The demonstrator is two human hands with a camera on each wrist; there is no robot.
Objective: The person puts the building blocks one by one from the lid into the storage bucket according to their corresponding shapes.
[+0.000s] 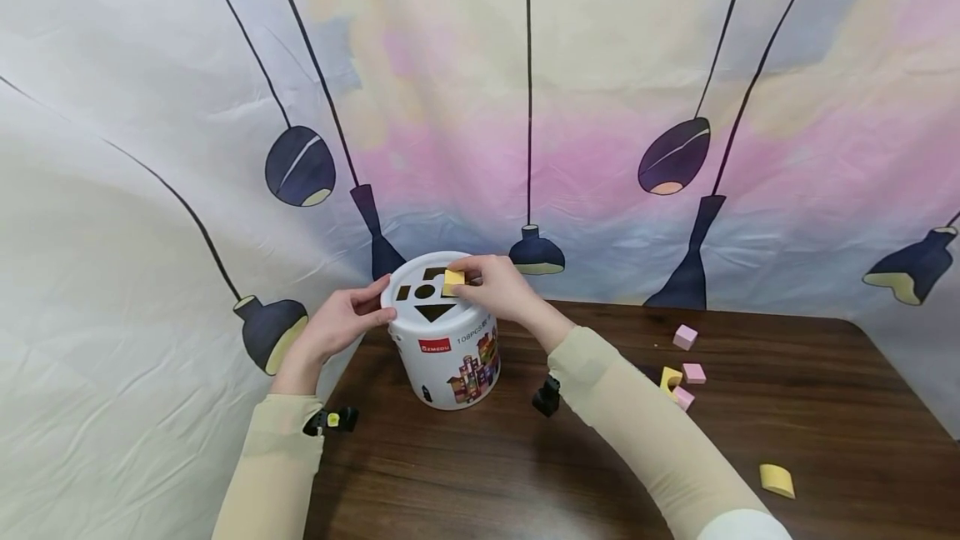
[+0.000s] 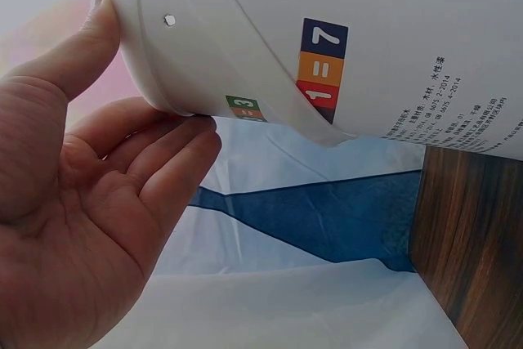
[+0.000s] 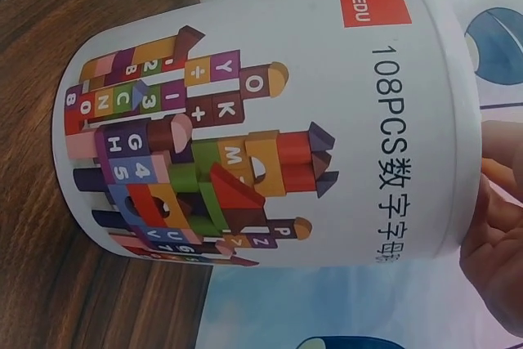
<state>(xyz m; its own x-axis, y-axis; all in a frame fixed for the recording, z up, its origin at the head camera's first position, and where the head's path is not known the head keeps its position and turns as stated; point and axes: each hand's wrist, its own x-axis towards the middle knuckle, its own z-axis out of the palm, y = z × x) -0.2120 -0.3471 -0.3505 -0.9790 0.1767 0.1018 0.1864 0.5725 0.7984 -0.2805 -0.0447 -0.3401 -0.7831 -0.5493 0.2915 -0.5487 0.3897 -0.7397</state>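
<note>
A white lidded bucket (image 1: 427,369) with printed block pictures stands upright on the table. Its lid (image 1: 402,314) has several cut-out holes, among them a round one and a triangular one. My left hand (image 1: 333,330) holds the rim from the left, thumb toward the front and fingers farther back; in the left wrist view the fingertips curve against the rim. Between thumb and fingers my right hand (image 1: 502,290) pinches a yellow block (image 1: 453,282), which overlaps a hole on the lid's right side. The right wrist view shows the bucket's printed front, with the yellow block hidden there.
Pink blocks (image 1: 685,337) lie on the brown table (image 1: 600,457) to the right, near a yellow block with a curved cut-out (image 1: 669,380). A yellow rounded block (image 1: 777,481) lies closer to the front. Behind the table hangs a lamp-patterned cloth (image 1: 600,107).
</note>
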